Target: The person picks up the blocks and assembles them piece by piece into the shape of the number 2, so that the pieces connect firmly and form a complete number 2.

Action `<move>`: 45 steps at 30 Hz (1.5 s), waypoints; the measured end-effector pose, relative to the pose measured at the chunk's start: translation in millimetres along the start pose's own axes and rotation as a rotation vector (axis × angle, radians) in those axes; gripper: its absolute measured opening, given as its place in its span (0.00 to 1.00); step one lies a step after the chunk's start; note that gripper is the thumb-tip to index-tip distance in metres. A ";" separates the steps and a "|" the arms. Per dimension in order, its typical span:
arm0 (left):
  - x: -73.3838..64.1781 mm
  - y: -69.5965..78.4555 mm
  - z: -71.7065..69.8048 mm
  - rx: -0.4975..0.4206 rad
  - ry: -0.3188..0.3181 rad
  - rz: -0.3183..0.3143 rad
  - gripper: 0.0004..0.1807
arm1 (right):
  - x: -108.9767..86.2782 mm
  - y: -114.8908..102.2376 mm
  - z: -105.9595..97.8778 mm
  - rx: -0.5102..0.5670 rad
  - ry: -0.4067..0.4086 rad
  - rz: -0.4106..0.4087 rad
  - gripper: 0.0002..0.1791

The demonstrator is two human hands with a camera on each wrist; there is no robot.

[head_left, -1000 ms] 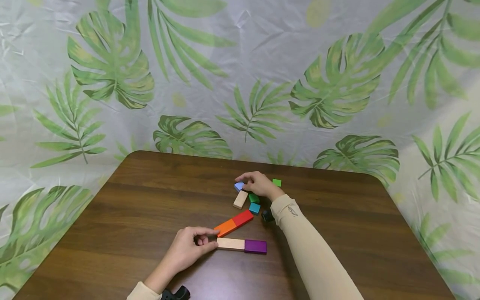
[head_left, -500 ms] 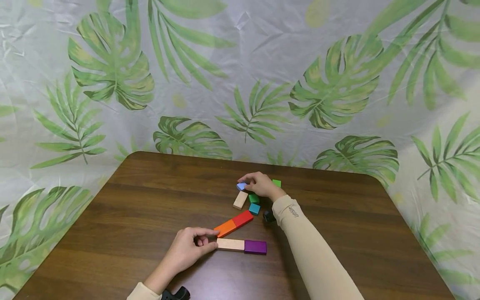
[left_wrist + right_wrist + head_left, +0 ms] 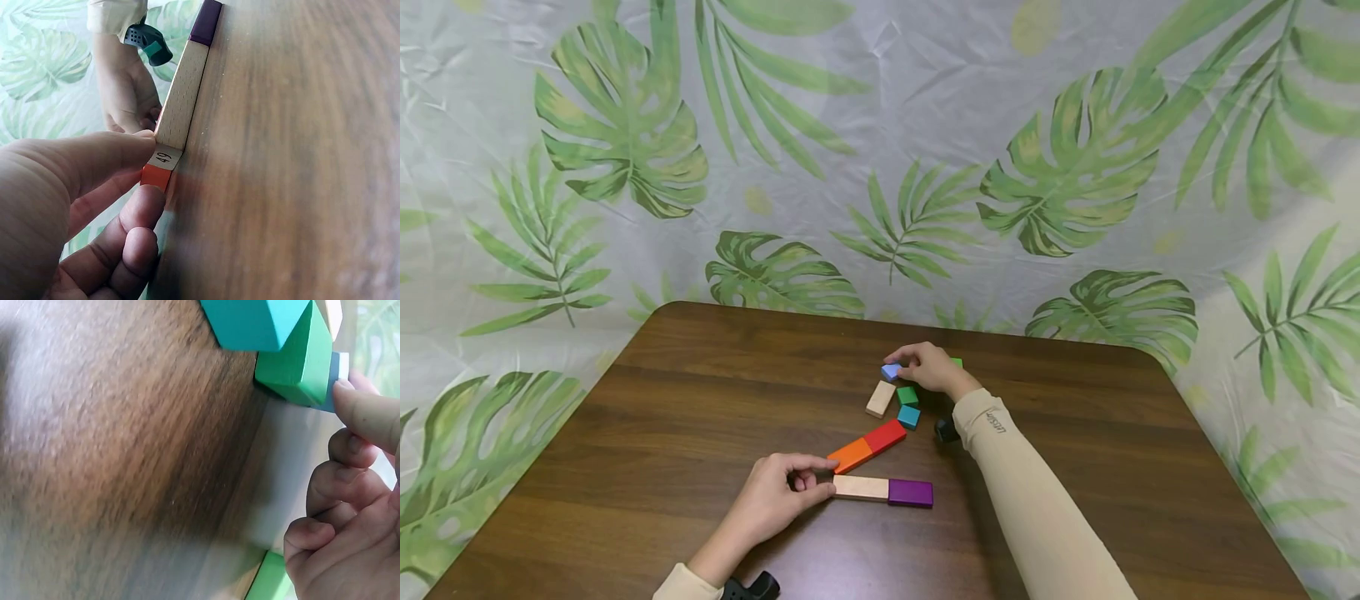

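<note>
At the left ends of two block rows, my left hand [image 3: 778,496] pinches with thumb and index finger. The thumb is at a plain wooden block [image 3: 861,488], the index finger at an orange block [image 3: 850,456]. A purple block [image 3: 911,493] continues the plain one; a red block [image 3: 886,436] continues the orange one. Farther back, my right hand [image 3: 927,367] pinches a light blue block [image 3: 891,372] between thumb and index finger. In the right wrist view, a green block [image 3: 300,362] partly hides this blue block, and my other fingers are curled.
Just in front of my right hand are a second plain block [image 3: 881,398], the dark green block [image 3: 907,396] and a teal block [image 3: 909,417]. A light green block [image 3: 957,362] is partly hidden behind that hand. A leaf-patterned cloth [image 3: 925,167] hangs behind the brown table [image 3: 700,375].
My right hand has shifted a little to the right with the light blue block, and now covers more of the light green block. My left hand and the two rows have stayed put.
</note>
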State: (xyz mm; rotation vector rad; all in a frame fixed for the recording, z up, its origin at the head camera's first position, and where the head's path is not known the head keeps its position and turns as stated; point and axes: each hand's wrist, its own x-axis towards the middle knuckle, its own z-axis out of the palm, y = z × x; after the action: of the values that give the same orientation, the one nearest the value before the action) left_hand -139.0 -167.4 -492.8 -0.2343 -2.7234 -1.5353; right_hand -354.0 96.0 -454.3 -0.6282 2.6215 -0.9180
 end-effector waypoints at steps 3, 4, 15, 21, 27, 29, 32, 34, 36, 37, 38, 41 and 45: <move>0.2 0.6 -0.4 0.005 0.002 0.000 0.12 | -0.7 0.1 -1.8 -0.002 -0.005 0.002 0.16; 0.2 0.8 -0.6 0.007 0.002 0.000 0.12 | -0.9 0.1 -2.3 -0.003 -0.008 0.002 0.16; 0.2 1.0 -2.1 0.005 0.002 -0.008 0.12 | -3.3 -1.2 -5.3 0.003 -0.050 -0.022 0.16; 0.0 0.7 -1.9 0.012 0.004 -0.006 0.12 | -3.7 -2.3 -4.3 0.009 -0.081 -0.041 0.16; 0.0 0.0 -0.7 0.013 0.007 0.000 0.12 | -3.9 -1.6 -4.3 0.008 -0.091 -0.043 0.16; 0.0 -0.2 -0.3 0.013 0.008 0.000 0.12 | -4.3 -1.5 -4.6 0.007 -0.095 -0.041 0.16; -0.1 -0.3 0.2 0.012 0.010 0.000 0.12 | -4.9 -1.5 -5.3 0.002 -0.102 -0.040 0.16; -0.1 -0.3 0.5 0.011 0.011 -0.001 0.12 | -5.3 -1.8 -6.0 -0.002 -0.105 -0.041 0.16; -0.1 -0.4 0.6 0.012 0.011 -0.001 0.12 | -5.6 -2.1 -6.7 -0.007 -0.106 -0.045 0.16; -0.1 -0.4 0.6 0.013 0.011 -0.002 0.12 | -5.7 -2.2 -7.0 -0.010 -0.108 -0.048 0.16; -0.1 -0.4 0.6 0.013 0.011 -0.003 0.12 | -5.8 -2.2 -7.4 -0.012 -0.108 -0.052 0.16; -0.2 -0.2 0.4 0.013 0.013 -0.004 0.12 | -5.9 -2.1 -8.1 -0.018 -0.113 -0.061 0.16; -0.3 0.0 0.3 0.012 0.012 -0.005 0.12 | -6.1 -1.8 -8.8 -0.011 -0.120 -0.069 0.16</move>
State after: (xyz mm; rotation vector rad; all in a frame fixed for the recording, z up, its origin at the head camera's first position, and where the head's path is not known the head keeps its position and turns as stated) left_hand -138.7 -167.1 -493.0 -0.2170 -2.7252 -1.5160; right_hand -351.8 102.2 -445.7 -0.7562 2.5148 -0.8584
